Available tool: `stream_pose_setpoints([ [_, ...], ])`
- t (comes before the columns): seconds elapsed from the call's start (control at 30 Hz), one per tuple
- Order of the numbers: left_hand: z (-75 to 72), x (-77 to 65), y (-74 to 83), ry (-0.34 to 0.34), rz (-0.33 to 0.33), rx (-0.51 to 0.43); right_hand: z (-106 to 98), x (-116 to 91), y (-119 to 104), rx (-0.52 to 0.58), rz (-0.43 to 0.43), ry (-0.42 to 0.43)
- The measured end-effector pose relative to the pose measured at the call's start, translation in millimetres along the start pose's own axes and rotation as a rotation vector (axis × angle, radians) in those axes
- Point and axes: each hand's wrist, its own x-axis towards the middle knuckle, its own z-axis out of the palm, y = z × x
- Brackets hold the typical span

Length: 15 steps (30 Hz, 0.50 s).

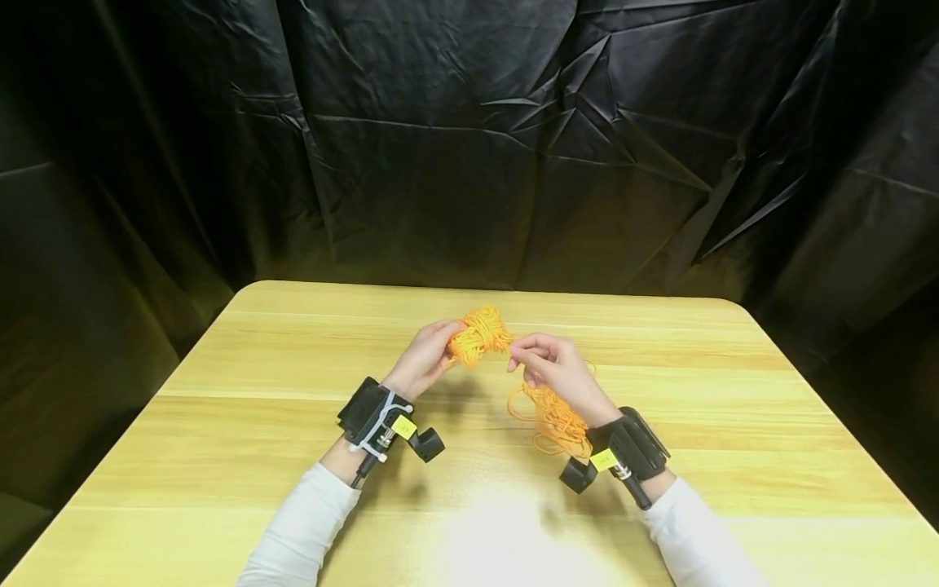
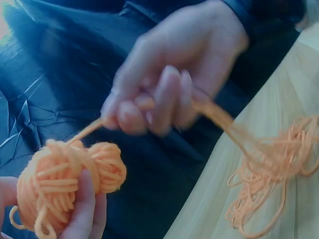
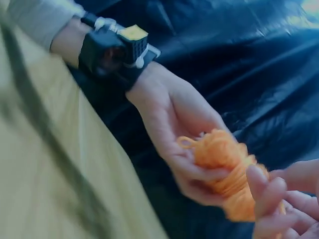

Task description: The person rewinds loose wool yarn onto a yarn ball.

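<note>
My left hand (image 1: 423, 357) grips a wound bundle of orange yarn (image 1: 482, 334) above the table, its fingers wrapped round one end in the right wrist view. Just to the right, my right hand (image 1: 555, 368) pinches a strand of yarn (image 2: 88, 130) that runs taut from the bundle. Past the curled fingers, the strand drops toward a loose heap of orange yarn (image 2: 279, 167) on the table. In the head view this heap (image 1: 559, 420) lies below the right hand, partly covered by the hand and wrist.
The pale wooden table (image 1: 242, 440) stretches beneath both hands, with rounded far corners. Behind it hangs a creased black sheet (image 1: 440, 163). Each wrist wears a black strap with a small camera, the left camera (image 1: 427, 445) and the right camera (image 1: 578, 474) jutting inward.
</note>
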Motion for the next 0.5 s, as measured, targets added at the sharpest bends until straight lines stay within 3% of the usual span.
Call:
stream_pose_setpoints([
  [0.27, -1.4, -3.0, 2.6, -0.135, -0.066, -0.111, 2, 10, 34, 0.253, 0.157, -0.229],
  [0.37, -1.5, -4.1, 2.4, -0.196, -0.086, -0.094, 3, 13, 39, 0.332, 0.188, -0.294],
  [0.5, -1.8, -4.5, 0.7, -0.249, -0.096, -0.018, 1, 16, 42, 0.399, 0.223, -0.298],
])
